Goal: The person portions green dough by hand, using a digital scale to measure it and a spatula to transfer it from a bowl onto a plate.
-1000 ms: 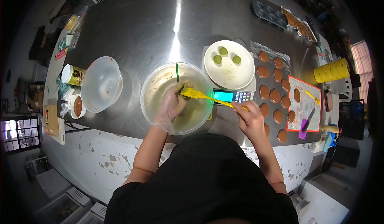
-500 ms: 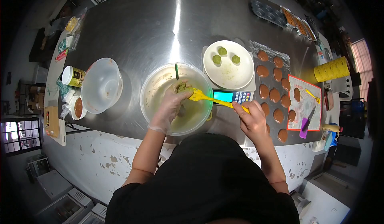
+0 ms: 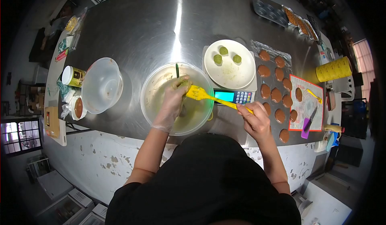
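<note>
My left hand (image 3: 173,102), in a clear glove, is closed on a lump of green dough (image 3: 184,82) above a large translucent bowl (image 3: 148,114). My right hand, bare (image 3: 256,119), grips the handle of a yellow spatula (image 3: 198,93), whose smeared head is against the fingers of my left hand. A green stick-like handle (image 3: 177,70) shows at the bowl's far side. Right of the bowl, a white plate (image 3: 230,75) with three green balls (image 3: 237,59) rests on a digital scale (image 3: 235,97).
Brown discs (image 3: 276,95) lie in rows at the right, beside a red-edged mat (image 3: 317,119) with a knife (image 3: 310,120). Another translucent bowl (image 3: 100,86) and a lidded tub (image 3: 73,76) stand left. A muffin tin (image 3: 270,13) is at the back right.
My left hand has turned and closed further around the green dough. The spatula head has shifted slightly, and my right hand has moved a little to the right.
</note>
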`<act>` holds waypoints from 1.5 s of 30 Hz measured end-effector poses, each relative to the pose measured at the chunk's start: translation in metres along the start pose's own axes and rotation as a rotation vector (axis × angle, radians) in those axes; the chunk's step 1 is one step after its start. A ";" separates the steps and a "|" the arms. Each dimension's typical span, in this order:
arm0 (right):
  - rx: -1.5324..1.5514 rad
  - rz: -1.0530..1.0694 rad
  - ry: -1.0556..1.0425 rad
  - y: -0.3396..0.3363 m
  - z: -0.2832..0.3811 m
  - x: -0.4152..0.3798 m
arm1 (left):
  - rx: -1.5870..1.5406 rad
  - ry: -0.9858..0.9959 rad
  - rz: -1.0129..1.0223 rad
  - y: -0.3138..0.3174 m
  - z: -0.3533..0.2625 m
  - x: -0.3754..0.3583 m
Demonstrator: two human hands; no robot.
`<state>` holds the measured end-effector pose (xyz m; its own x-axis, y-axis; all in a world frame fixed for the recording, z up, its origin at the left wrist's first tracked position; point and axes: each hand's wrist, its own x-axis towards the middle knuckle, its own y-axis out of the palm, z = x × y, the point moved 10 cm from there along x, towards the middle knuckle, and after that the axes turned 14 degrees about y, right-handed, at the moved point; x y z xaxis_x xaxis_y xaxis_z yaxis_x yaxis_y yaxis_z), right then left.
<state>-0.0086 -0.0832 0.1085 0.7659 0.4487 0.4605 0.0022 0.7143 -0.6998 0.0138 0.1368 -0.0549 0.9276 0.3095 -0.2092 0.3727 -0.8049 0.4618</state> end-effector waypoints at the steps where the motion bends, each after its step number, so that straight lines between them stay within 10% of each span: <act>1: 0.002 -0.012 0.001 -0.002 0.000 0.000 | -0.004 0.000 -0.017 -0.001 0.001 0.001; 13: 0.064 -0.176 0.341 -0.016 -0.035 -0.003 | -0.540 -0.191 0.070 -0.003 0.006 0.001; 28: 0.123 -0.197 0.456 -0.012 -0.049 -0.011 | 0.097 -0.121 0.128 -0.021 0.025 0.004; 34: 0.147 -0.196 0.488 -0.009 -0.052 -0.014 | -0.367 -0.202 0.136 -0.007 0.019 -0.002; 45: 0.314 -0.069 0.696 0.028 -0.060 -0.034 | -0.275 -0.072 0.159 -0.002 0.007 -0.004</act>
<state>0.0041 -0.1101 0.0404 0.9992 0.0302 -0.0252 -0.0382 0.8943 -0.4458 0.0094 0.1337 -0.0610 0.9743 0.1458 -0.1718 0.2251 -0.6702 0.7073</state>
